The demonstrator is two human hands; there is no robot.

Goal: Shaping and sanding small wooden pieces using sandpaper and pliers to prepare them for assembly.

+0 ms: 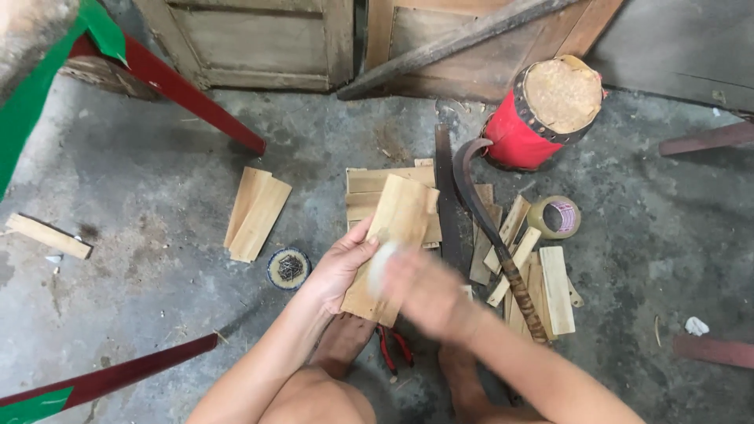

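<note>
Concrete floor (157, 196), littered with offcuts. Left hand (338, 267) gripped wooden slat (397, 228); right hand (420, 286), blurred, rubbed its face, grip unclear. Sanding stage, judged; even strokes needed.

Pale, matt bamboo slat (395, 243) in hand; rough grey concrete floor (157, 204); glossy red drum (518, 137).

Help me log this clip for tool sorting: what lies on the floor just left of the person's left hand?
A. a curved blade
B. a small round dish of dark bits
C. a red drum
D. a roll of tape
B: the small round dish of dark bits sits on the concrete beside the left hand, which grips the wooden slat.
</note>
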